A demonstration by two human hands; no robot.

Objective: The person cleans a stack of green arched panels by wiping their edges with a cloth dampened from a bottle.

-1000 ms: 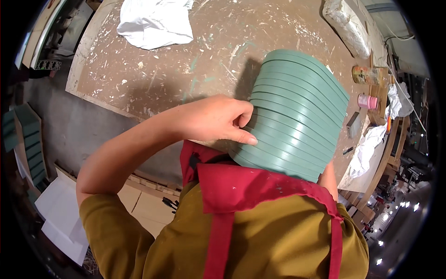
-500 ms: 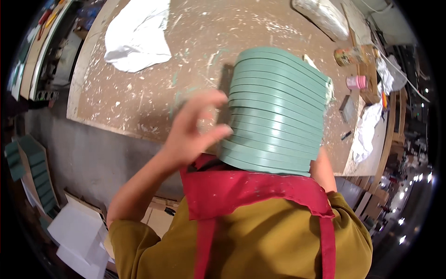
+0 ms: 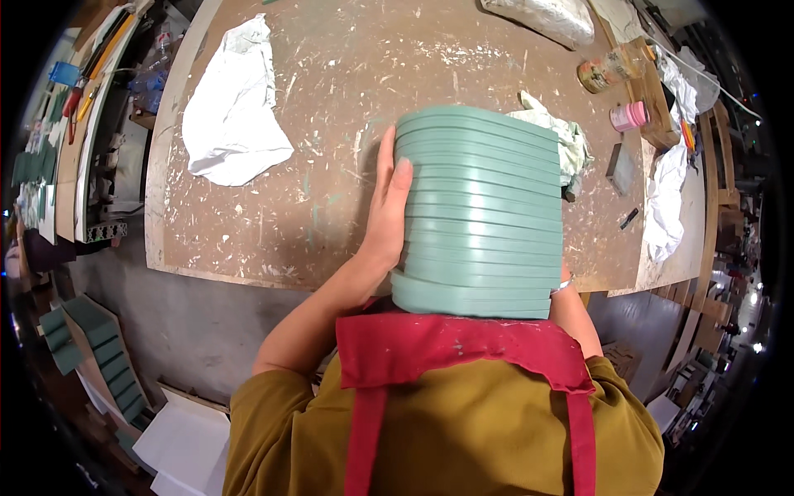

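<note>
In front of my chest is a thick stack of glossy green panels point(image 3: 484, 211) with rounded left corners. Their long edges run in parallel bands, and the band nearest me juts slightly left of the others. My left hand point(image 3: 387, 207) holds the stack's left side, palm pressed along it, with the thumb raised near the edge and the other fingers partly hidden behind. On the opposite side my right hand point(image 3: 566, 273) reaches in low at the stack's right edge. Only its wrist area, with a pale band, shows; the fingers are hidden by the panels.
A paint-spattered worktable point(image 3: 331, 107) spreads ahead. On it lie a white cloth point(image 3: 236, 107), a crumpled pale cloth point(image 3: 571, 145) beside the stack, a grey block point(image 3: 619, 169), a pink container point(image 3: 629, 116) and a jar point(image 3: 610, 68). More green pieces point(image 3: 107, 355) stand at lower left.
My left hand, apart from the stack and blurred before, now rests against its left side. The stack sits straighter, with its right edges more even. The whole view has shifted slightly.
</note>
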